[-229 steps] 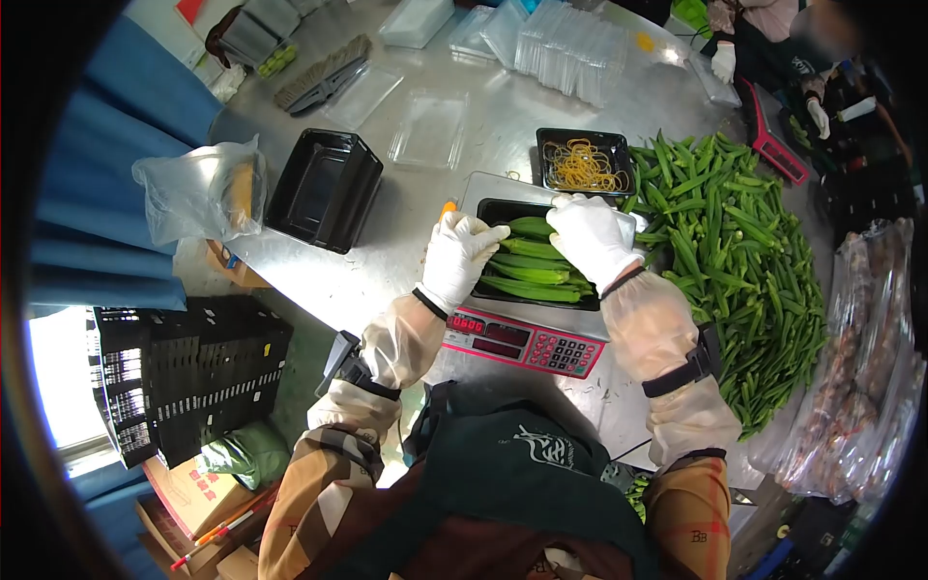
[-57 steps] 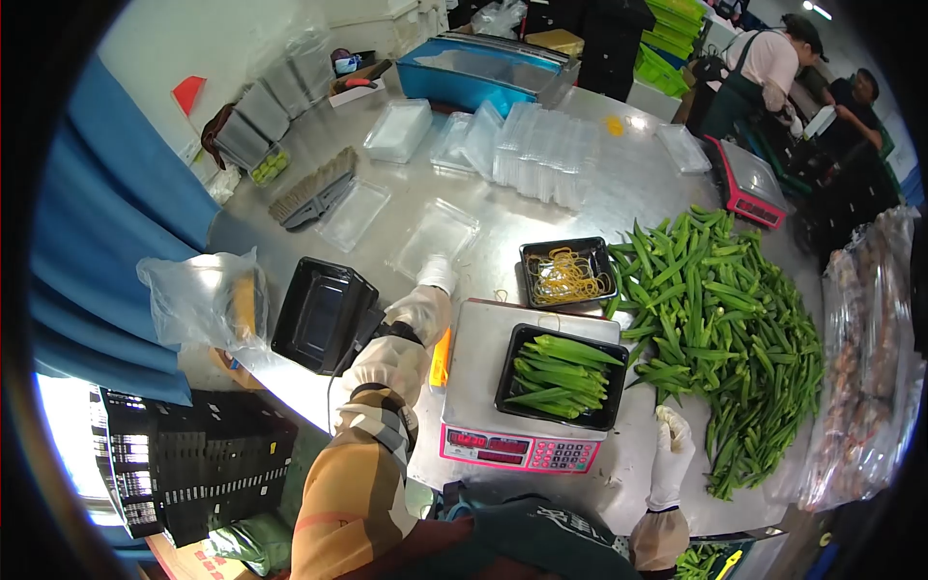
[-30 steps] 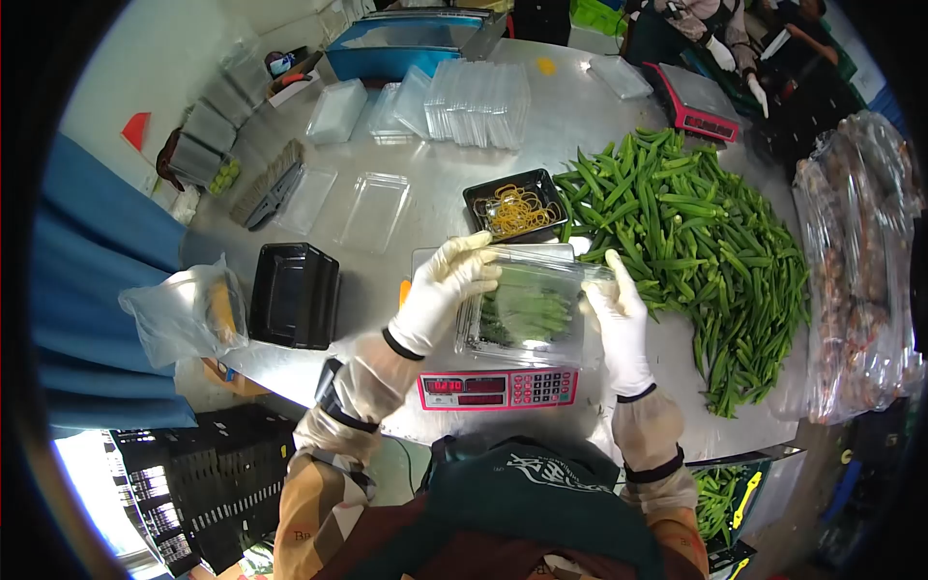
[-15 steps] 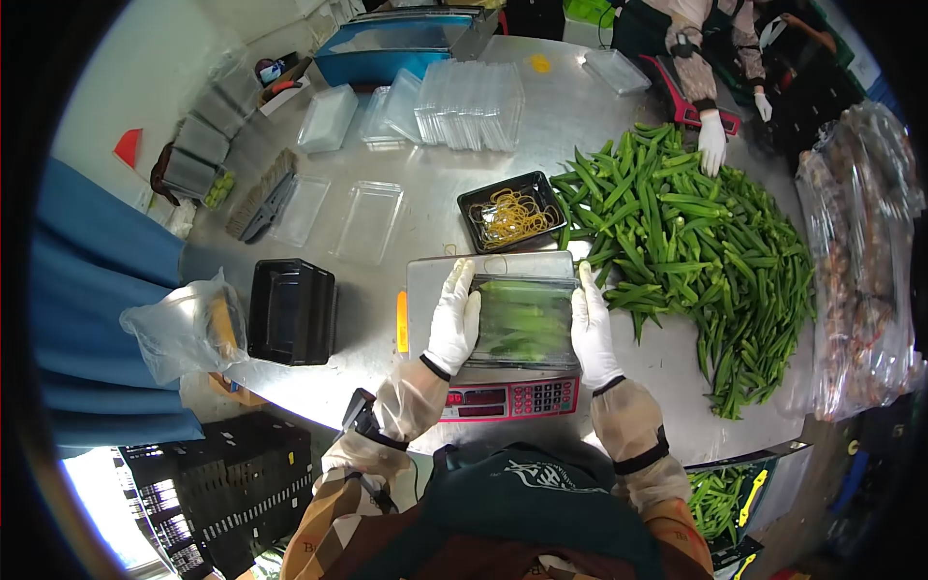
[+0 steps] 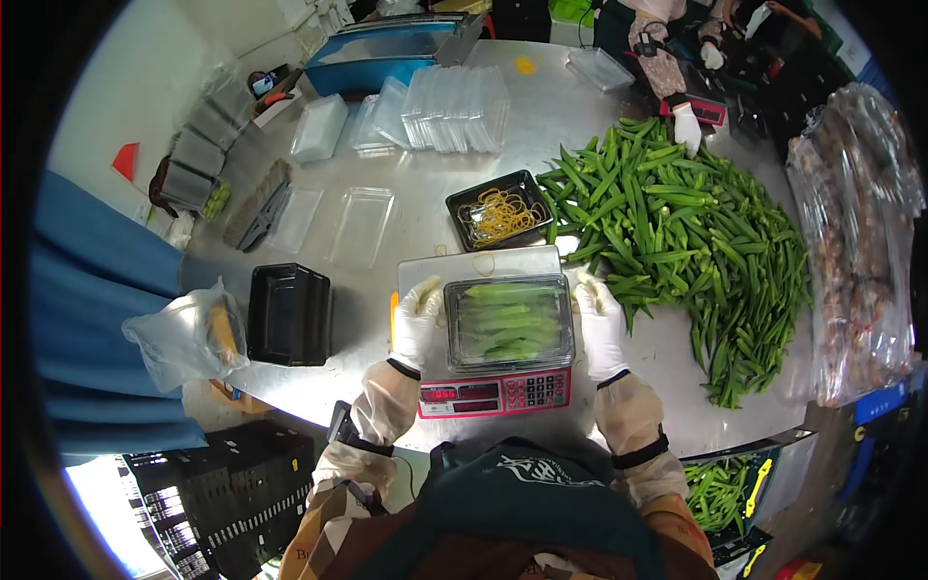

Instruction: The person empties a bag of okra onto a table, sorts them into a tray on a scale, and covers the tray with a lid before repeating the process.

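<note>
1. White-gloved, the left hand (image 5: 416,324) is at nine o'clock of the lidded okra tray (image 5: 507,365), the right hand (image 5: 601,329) at three; contact unclear.
2. Lidding seems in hand; the next move calls for even, two-sided touch.
3. Tray sits on the scale (image 5: 495,394); rubber bands (image 5: 503,215) crowd twelve, okra heap (image 5: 686,222) two.

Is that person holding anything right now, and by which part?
Nothing seems held: the left hand and right hand flank the lidded okra tray on the scale, one at each side; whether either brushes it can't be told.
</note>
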### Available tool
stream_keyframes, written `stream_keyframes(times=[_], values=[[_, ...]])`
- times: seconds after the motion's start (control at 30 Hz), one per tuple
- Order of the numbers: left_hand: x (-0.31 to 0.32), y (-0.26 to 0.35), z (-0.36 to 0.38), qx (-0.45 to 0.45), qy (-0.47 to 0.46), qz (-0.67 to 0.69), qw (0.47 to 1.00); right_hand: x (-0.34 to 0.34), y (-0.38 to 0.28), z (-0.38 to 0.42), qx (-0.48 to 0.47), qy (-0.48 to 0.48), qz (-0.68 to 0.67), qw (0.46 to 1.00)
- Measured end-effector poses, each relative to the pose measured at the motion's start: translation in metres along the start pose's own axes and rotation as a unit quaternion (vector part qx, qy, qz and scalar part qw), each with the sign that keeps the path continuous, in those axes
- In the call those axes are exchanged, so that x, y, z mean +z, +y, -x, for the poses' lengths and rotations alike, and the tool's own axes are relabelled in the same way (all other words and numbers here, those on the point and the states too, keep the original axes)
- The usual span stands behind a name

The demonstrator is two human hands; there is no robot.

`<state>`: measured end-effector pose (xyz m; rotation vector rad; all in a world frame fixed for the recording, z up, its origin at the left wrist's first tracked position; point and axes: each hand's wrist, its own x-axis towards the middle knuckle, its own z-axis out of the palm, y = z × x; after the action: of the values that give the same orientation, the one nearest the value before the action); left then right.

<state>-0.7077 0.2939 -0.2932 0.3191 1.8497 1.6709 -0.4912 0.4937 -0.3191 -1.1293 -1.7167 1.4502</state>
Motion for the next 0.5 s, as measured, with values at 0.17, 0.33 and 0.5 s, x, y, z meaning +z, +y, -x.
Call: stream_keyframes(times=[0.17, 0.33, 0.5], values=[[-0.014, -0.002, 0.050, -0.163, -0.012, 0.075, 0.984, -0.013, 0.012, 0.025, 0.137, -0.022, -0.110, 0.984], [-0.021, -0.027, 0.090, -0.216, -0.076, 0.235, 0.945, -0.031, 0.010, 0.051, 0.265, -0.096, -0.158, 0.946], [-0.024, -0.025, 0.092, -0.180, -0.210, 0.360, 0.891, -0.040, 0.002, 0.038, 0.250, -0.155, -0.371, 0.881]])
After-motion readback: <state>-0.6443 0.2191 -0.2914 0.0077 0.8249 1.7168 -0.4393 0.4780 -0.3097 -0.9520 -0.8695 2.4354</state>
